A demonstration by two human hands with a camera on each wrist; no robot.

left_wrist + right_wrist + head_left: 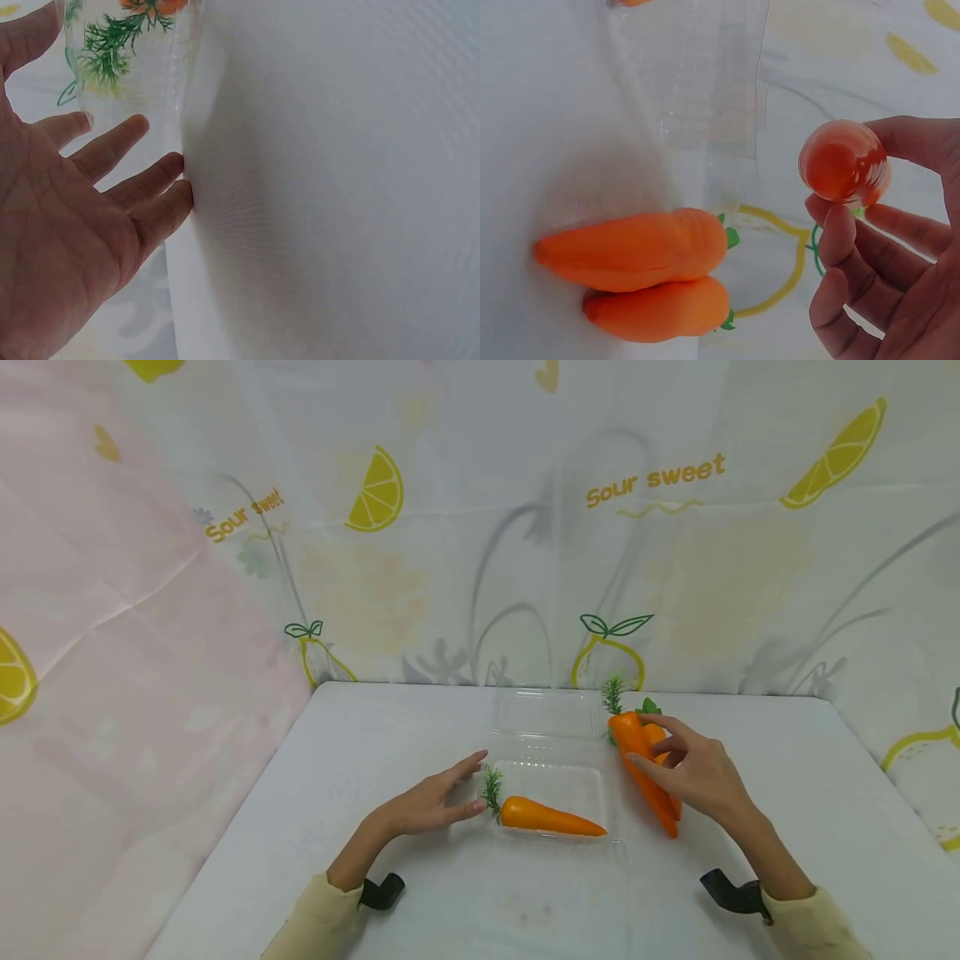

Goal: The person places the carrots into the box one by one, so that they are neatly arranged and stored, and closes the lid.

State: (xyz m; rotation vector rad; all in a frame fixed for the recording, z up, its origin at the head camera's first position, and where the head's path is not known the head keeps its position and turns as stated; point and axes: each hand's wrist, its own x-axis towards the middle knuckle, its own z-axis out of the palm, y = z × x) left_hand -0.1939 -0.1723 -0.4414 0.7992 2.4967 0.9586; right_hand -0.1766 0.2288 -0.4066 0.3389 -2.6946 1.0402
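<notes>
A clear plastic hinged box (573, 779) lies open on the table, its lid (546, 714) folded back away from me. Inside lies one orange carrot (551, 817) with a feathery green top, pointing right. Beside the box's left side, my left hand (427, 802) is spread, fingers extended around that edge. My right hand (701, 772) pinches another carrot (841, 161) between thumb and fingers, right of the box; the right wrist view shows it tip-on. Under it, two more carrots (637, 251) lie side by side on the table.
The white table (360, 735) ends at a hanging cloth (450, 568) printed with lemons, behind and at the left. A black wrist mount sits on each forearm, the left one (382, 892) and the right one (731, 893).
</notes>
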